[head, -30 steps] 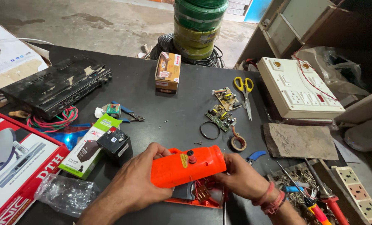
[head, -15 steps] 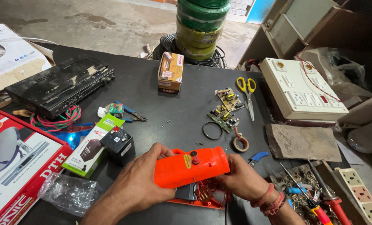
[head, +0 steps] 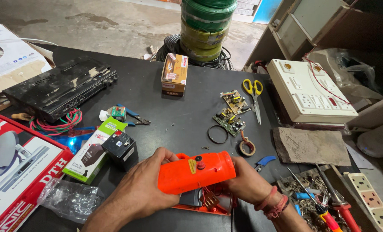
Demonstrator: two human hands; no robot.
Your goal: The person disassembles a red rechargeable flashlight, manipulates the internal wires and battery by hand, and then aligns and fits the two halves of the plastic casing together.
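Both my hands hold an orange plastic torch casing (head: 196,173) with a small red button on top, just above the black table. My left hand (head: 141,189) grips its rear end. My right hand (head: 248,182), with red thread bands on the wrist, grips the front end. Under the casing lies the other orange half (head: 208,204) with wires and parts inside. A small black battery (head: 120,149) stands just left of my left hand, next to a green and white box (head: 92,151).
Two small circuit boards (head: 232,112), yellow-handled scissors (head: 253,95), a black ring (head: 217,134) and a tape roll (head: 246,147) lie beyond my hands. A white switchboard (head: 308,91) sits at right, screwdrivers (head: 329,206) at lower right, a black set-top unit (head: 58,88) and red carton (head: 11,167) at left.
The hands and the orange casing hold almost the same place; the casing has tilted only slightly. The view has shifted a little.
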